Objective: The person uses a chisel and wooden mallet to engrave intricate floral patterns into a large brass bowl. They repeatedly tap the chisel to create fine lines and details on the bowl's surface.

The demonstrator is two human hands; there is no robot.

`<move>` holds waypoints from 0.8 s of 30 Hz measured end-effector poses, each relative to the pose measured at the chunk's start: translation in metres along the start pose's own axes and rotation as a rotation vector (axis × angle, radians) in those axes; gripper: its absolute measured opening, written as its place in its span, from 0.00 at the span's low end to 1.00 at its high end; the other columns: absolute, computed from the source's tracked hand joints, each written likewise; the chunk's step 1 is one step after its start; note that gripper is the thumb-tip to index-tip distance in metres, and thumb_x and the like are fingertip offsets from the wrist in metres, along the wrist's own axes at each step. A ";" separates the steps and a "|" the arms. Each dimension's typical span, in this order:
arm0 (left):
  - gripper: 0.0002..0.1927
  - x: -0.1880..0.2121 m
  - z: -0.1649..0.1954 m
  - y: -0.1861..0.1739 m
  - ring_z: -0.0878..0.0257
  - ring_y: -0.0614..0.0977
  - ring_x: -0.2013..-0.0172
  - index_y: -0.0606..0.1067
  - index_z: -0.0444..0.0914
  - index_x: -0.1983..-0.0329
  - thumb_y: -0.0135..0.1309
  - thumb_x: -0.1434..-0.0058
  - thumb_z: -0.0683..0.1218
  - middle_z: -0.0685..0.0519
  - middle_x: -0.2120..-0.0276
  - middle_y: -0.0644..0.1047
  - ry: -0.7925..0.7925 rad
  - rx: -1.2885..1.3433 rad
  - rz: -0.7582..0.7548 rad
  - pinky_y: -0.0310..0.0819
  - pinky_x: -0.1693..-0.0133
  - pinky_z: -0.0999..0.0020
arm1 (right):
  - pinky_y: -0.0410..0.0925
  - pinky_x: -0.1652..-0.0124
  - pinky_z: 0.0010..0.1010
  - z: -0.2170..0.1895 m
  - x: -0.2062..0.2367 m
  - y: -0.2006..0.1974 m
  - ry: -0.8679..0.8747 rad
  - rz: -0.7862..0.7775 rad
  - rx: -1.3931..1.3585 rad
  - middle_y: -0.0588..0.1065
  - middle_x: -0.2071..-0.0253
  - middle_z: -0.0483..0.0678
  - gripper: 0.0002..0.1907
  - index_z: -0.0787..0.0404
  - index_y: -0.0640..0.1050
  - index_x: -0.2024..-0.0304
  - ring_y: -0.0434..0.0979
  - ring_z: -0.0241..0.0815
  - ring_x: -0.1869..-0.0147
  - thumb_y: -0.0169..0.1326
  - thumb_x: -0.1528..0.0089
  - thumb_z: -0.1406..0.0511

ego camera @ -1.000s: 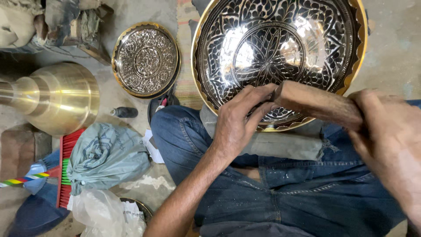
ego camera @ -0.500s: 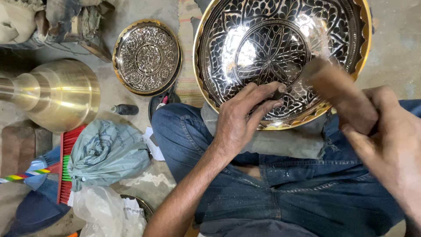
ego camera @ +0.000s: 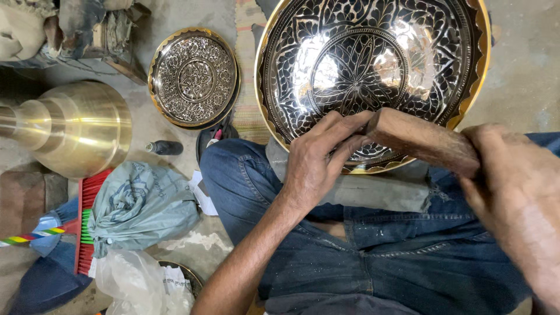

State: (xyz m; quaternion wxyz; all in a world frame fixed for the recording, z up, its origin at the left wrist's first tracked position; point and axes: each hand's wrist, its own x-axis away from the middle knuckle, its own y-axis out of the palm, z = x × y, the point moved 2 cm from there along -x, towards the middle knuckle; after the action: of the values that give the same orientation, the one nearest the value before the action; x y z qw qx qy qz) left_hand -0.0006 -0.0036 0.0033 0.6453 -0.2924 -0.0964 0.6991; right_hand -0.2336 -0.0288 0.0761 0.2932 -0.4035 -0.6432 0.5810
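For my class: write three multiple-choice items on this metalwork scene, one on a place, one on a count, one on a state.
1. Where is the small plate?
A. left of the big bowl
B. inside it
C. on the lap

2. How many engraved pieces show?
A. one
B. two
C. four

3. What does the right hand do?
A. hangs free
B. grips the wooden block
C. lifts the brush

Key: 1 A, it lies on the floor to the left; 2 B, plate and bowl; 3 B, the fingers wrap the block, with the left hand at its tip.
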 end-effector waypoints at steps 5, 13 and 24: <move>0.20 0.002 0.000 -0.001 0.69 0.84 0.63 0.74 0.48 0.35 0.57 0.30 0.46 0.58 0.60 0.78 -0.050 -0.001 -0.012 0.85 0.62 0.72 | 0.72 0.59 0.42 0.000 -0.001 0.001 0.090 -0.003 -0.094 0.78 0.63 0.58 0.21 0.66 0.75 0.49 0.81 0.57 0.60 0.64 0.45 0.71; 0.20 0.001 -0.003 0.003 0.70 0.83 0.64 0.74 0.49 0.36 0.58 0.31 0.46 0.59 0.61 0.77 -0.042 0.016 -0.023 0.86 0.65 0.75 | 0.73 0.61 0.40 -0.005 -0.007 -0.004 0.130 -0.071 -0.067 0.78 0.66 0.57 0.20 0.64 0.76 0.49 0.82 0.52 0.63 0.64 0.43 0.70; 0.15 0.001 0.004 -0.006 0.68 0.85 0.56 0.77 0.46 0.40 0.56 0.29 0.44 0.56 0.52 0.81 0.000 0.186 0.031 0.87 0.57 0.75 | 0.74 0.63 0.39 0.001 -0.001 0.008 0.183 0.085 -0.159 0.80 0.62 0.63 0.25 0.69 0.75 0.46 0.83 0.55 0.62 0.67 0.44 0.68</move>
State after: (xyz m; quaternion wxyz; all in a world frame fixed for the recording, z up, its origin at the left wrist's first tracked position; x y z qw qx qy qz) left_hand 0.0021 -0.0012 0.0090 0.6589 -0.2326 -0.0268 0.7149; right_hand -0.2324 -0.0299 0.0686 0.2928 -0.5038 -0.6400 0.5007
